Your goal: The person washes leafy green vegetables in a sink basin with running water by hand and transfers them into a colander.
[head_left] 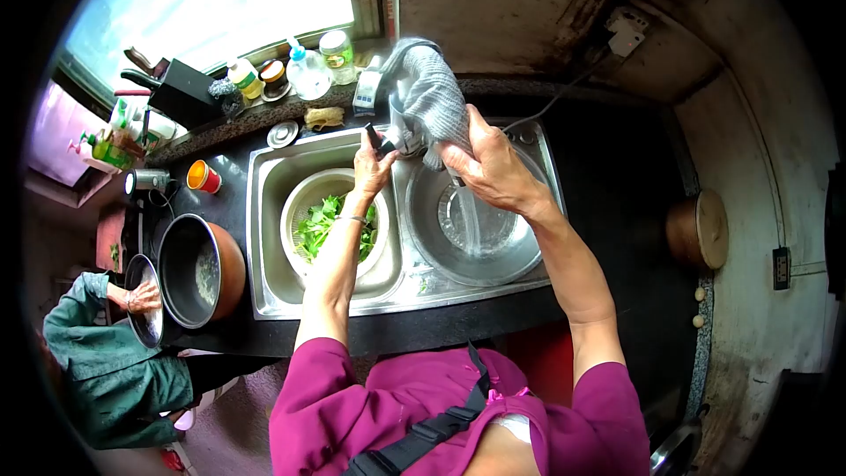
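My left hand [372, 169] is narrow, its fingers closed round the black lever [379, 139]; my right hand [495, 166] holds the lower end of the grey knitted cloth [429, 92], which bulges up and to the left of my fingers; just below that hand, water [470, 225] runs into the metal basin [426, 251] in the right compartment of the sink [262, 251]; under my left forearm, leafy greens [319, 225] lie in the pale colander [289, 227] in the left compartment; well apart, another person's hand [144, 297] reaches into a dark pan [134, 328] on the table [238, 300].
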A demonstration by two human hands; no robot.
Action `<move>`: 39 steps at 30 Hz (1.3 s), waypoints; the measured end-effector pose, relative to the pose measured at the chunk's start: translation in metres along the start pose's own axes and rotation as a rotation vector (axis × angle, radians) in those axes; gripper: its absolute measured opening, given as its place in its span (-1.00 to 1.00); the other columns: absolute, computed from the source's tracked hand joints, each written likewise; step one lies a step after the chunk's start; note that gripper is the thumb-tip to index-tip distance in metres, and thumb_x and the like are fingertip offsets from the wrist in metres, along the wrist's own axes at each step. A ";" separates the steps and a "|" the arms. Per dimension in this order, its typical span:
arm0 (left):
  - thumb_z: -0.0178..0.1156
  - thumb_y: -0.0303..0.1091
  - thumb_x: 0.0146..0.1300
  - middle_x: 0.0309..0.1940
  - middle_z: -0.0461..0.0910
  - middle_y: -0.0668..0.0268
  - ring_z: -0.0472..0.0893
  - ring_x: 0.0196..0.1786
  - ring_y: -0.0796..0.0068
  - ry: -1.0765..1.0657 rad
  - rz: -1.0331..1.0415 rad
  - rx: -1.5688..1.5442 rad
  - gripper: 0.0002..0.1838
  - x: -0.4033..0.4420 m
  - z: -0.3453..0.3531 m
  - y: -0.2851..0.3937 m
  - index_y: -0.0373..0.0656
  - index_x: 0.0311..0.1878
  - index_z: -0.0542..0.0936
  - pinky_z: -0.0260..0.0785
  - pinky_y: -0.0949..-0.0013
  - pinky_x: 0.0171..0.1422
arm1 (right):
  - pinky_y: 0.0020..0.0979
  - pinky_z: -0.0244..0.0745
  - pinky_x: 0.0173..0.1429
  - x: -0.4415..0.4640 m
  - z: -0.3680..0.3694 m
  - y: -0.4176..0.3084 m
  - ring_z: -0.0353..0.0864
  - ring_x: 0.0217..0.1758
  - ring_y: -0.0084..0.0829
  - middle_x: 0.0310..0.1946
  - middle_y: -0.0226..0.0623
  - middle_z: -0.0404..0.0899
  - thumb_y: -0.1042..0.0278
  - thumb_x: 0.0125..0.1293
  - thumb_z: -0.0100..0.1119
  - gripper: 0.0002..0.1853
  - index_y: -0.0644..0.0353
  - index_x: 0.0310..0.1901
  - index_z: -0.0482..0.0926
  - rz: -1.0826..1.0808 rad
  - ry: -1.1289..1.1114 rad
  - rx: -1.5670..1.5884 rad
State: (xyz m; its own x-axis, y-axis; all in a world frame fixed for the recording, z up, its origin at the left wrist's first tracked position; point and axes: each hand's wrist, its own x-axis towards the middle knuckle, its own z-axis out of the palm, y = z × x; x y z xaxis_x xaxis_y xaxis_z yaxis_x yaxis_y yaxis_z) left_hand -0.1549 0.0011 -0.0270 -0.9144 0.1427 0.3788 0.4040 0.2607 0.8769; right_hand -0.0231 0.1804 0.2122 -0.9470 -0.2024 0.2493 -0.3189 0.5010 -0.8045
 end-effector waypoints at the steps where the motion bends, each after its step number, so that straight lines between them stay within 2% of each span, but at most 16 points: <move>1: 0.33 -0.39 -0.08 -0.44 0.53 0.19 0.57 -0.39 0.28 0.002 -0.001 -0.002 -0.50 -0.001 0.000 -0.002 -0.17 -0.07 0.31 0.39 0.32 -0.27 | -0.36 0.39 -0.18 -0.001 0.000 0.000 0.47 -0.37 -0.39 -0.45 -0.13 0.49 0.32 0.24 0.04 -0.67 0.41 -0.10 0.31 -0.012 0.008 -0.006; 6: 0.32 -0.40 -0.08 -0.44 0.54 0.16 0.57 -0.36 0.17 -0.009 -0.022 0.032 -0.50 -0.002 0.000 0.002 -0.15 -0.07 0.31 0.38 0.27 -0.25 | -0.36 0.39 -0.15 -0.003 0.003 0.000 0.48 -0.35 -0.37 -0.42 -0.11 0.50 0.31 0.24 0.04 -0.66 0.42 -0.08 0.31 0.000 0.009 -0.025; 8: 0.34 -0.37 -0.08 -0.42 0.55 0.17 0.58 -0.34 0.21 -0.023 -0.072 0.085 -0.49 -0.003 -0.004 0.009 -0.15 -0.07 0.31 0.36 0.26 -0.23 | -0.17 0.37 -0.27 -0.002 0.006 0.003 0.52 -0.36 0.09 -0.52 0.13 0.48 0.41 0.16 0.06 -0.72 0.41 -0.20 0.28 -0.102 0.101 -0.015; 11: 0.36 -0.33 -0.10 -0.36 0.56 0.18 0.58 -0.30 0.26 -0.074 -0.174 0.102 -0.43 -0.007 -0.011 0.023 -0.16 -0.02 0.30 0.37 0.28 -0.19 | -0.18 0.38 -0.24 -0.002 0.003 0.004 0.51 -0.32 0.11 -0.48 0.17 0.48 0.40 0.17 0.05 -0.71 0.42 -0.18 0.28 -0.093 0.091 -0.023; 12: 0.38 -0.28 -0.12 -0.21 0.55 0.15 0.56 -0.19 0.26 -0.080 -0.177 0.148 -0.30 -0.012 -0.013 0.013 -0.16 0.10 0.25 0.38 0.30 -0.08 | -0.18 0.38 -0.24 -0.002 0.003 0.004 0.51 -0.32 0.11 -0.48 0.17 0.48 0.40 0.17 0.05 -0.71 0.42 -0.18 0.28 -0.091 0.095 -0.024; 13: 0.38 -0.28 -0.12 -0.21 0.55 0.15 0.56 -0.19 0.26 -0.086 -0.175 0.149 -0.30 -0.018 -0.017 0.006 -0.16 0.10 0.25 0.38 0.30 -0.08 | -0.20 0.39 -0.23 -0.002 0.002 0.003 0.53 -0.32 0.08 -0.48 0.16 0.48 0.39 0.18 0.05 -0.71 0.42 -0.17 0.28 -0.086 0.098 -0.022; 16: 0.38 -0.24 -0.12 -0.03 0.47 0.08 0.50 0.00 0.20 -0.098 -0.296 0.259 -0.14 -0.041 -0.040 -0.017 -0.14 0.25 0.14 0.33 0.24 0.10 | -0.23 0.40 -0.23 -0.001 0.002 0.009 0.55 -0.36 -0.02 -0.49 0.11 0.49 0.38 0.19 0.04 -0.71 0.41 -0.16 0.28 -0.083 0.109 -0.014; 18: 0.36 -0.28 -0.10 -0.04 0.48 0.08 0.50 0.02 0.20 -0.097 -0.300 0.307 -0.21 -0.061 -0.060 -0.028 -0.15 0.22 0.20 0.33 0.25 0.12 | -0.30 0.40 -0.17 0.000 -0.001 0.012 0.51 -0.38 -0.25 -0.48 -0.02 0.49 0.37 0.21 0.03 -0.71 0.39 -0.13 0.29 -0.050 0.074 0.003; 23: 0.30 -0.37 -0.05 -0.06 0.49 0.07 0.50 0.00 0.22 -0.048 -0.342 0.342 -0.37 -0.112 -0.106 -0.042 -0.15 0.15 0.32 0.32 0.27 0.12 | -0.36 0.35 -0.03 0.002 -0.008 0.001 0.45 -0.25 -0.37 -0.33 -0.11 0.49 0.38 0.22 0.03 -0.72 0.35 -0.10 0.31 -0.021 0.035 0.040; 25: 0.29 -0.37 -0.04 -0.06 0.49 0.07 0.49 0.00 0.24 -0.033 -0.390 0.302 -0.39 -0.129 -0.115 -0.046 -0.15 0.13 0.33 0.32 0.27 0.12 | -0.47 0.33 -0.01 0.004 -0.011 0.002 0.38 -0.22 -0.54 -0.26 -0.34 0.44 0.36 0.23 0.03 -0.60 0.31 0.08 0.29 0.036 -0.007 0.026; 29: 0.27 -0.37 -0.02 -0.06 0.49 0.07 0.49 0.01 0.22 -0.102 -0.402 0.228 -0.43 -0.155 -0.118 -0.040 -0.16 0.12 0.35 0.31 0.27 0.13 | -0.51 0.35 -0.07 0.004 -0.012 0.003 0.36 -0.26 -0.60 -0.31 -0.41 0.42 0.36 0.23 0.05 -0.63 0.32 0.05 0.32 0.085 0.012 0.099; 30: 0.27 -0.38 -0.02 -0.06 0.49 0.06 0.49 0.02 0.23 -0.113 -0.415 0.220 -0.42 -0.159 -0.117 -0.035 -0.17 0.12 0.35 0.30 0.27 0.14 | -0.56 0.36 -0.17 0.003 -0.012 0.003 0.34 -0.31 -0.66 -0.36 -0.47 0.40 0.33 0.22 0.09 -0.64 0.31 0.01 0.36 0.110 0.017 0.125; 31: 0.28 -0.39 -0.03 -0.05 0.49 0.06 0.49 0.02 0.23 -0.114 -0.423 0.231 -0.41 -0.163 -0.116 -0.028 -0.19 0.13 0.34 0.30 0.28 0.14 | -0.56 0.36 -0.17 0.003 -0.009 0.001 0.34 -0.31 -0.66 -0.36 -0.47 0.40 0.33 0.22 0.09 -0.64 0.31 0.01 0.36 0.107 0.008 0.125; 33: 0.28 -0.41 -0.04 -0.05 0.49 0.07 0.49 0.02 0.25 -0.106 -0.443 0.236 -0.40 -0.170 -0.114 -0.030 -0.21 0.13 0.34 0.31 0.28 0.14 | -0.56 0.33 -0.35 0.000 -0.003 -0.003 0.32 -0.46 -0.68 -0.45 -0.47 0.40 0.39 0.22 0.09 -0.73 0.30 -0.09 0.37 0.061 0.069 0.218; 37: 0.27 -0.41 -0.02 -0.06 0.49 0.08 0.49 0.02 0.27 -0.053 -0.442 0.167 -0.42 -0.171 -0.109 -0.027 -0.22 0.12 0.35 0.31 0.28 0.14 | -0.55 0.33 -0.28 -0.005 -0.005 -0.008 0.31 -0.41 -0.67 -0.43 -0.49 0.40 0.36 0.21 0.13 -0.71 0.30 -0.09 0.38 0.134 0.041 0.226; 39: 0.26 -0.42 -0.01 -0.06 0.50 0.09 0.49 0.01 0.29 -0.055 -0.435 0.044 -0.45 -0.156 -0.104 0.000 -0.23 0.11 0.36 0.31 0.29 0.13 | -0.56 0.32 -0.26 -0.005 -0.006 -0.007 0.30 -0.39 -0.68 -0.43 -0.50 0.40 0.36 0.21 0.12 -0.72 0.30 -0.09 0.39 0.136 0.020 0.251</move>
State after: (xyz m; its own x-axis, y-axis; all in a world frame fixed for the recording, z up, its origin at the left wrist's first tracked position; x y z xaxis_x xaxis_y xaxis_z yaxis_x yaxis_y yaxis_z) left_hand -0.0151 -0.1203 -0.0555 -0.9973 0.0612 -0.0401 -0.0163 0.3484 0.9372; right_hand -0.0160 0.1825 0.2197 -0.9818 -0.1298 0.1383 -0.1717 0.2978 -0.9391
